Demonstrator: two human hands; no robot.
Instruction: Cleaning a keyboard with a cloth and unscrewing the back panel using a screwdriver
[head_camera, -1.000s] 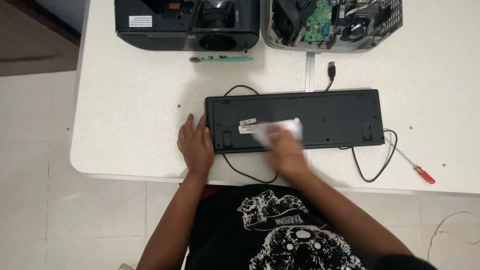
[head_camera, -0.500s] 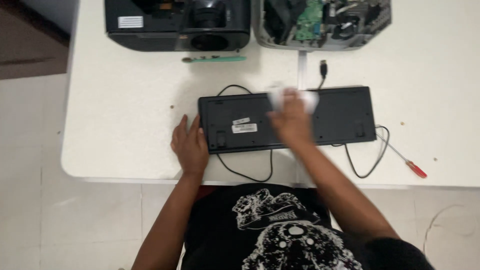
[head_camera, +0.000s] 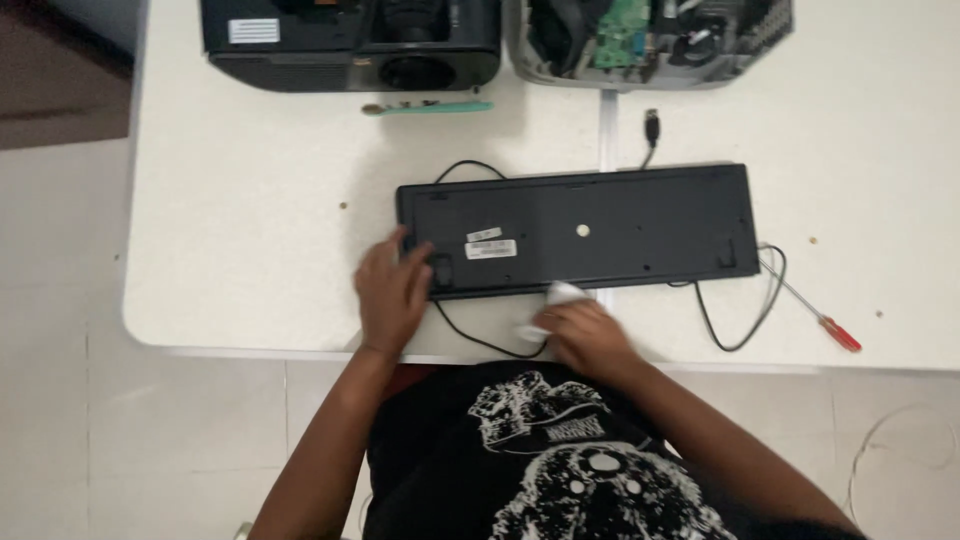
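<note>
On the white table (head_camera: 250, 250) a black keyboard (head_camera: 600, 225) lies face-down; the right hand (head_camera: 590, 335), closed on a white cloth (head_camera: 555, 300), has slid from the keyboard's back down to its near edge, so wiping now reaches the rim. Left hand (head_camera: 392, 290) presses flat on the left end. A projector (head_camera: 350, 40), an opened device (head_camera: 650, 35), a screwdriver (head_camera: 815, 315) and pale floor tiles surround.

Open table (head_camera: 250, 200) along the left edge, bare but for 1 speck. Broad free stretch toward the far right corner too. Blocked at the far edge by a black projector (head_camera: 350, 40) and an opened grey case (head_camera: 650, 40), a green-handled brush (head_camera: 428, 107) just in front. Centre taken by the upturned keyboard (head_camera: 600, 225); cable (head_camera: 740, 320) and red-handled screwdriver (head_camera: 815, 315) cluttering the near right edge.
</note>
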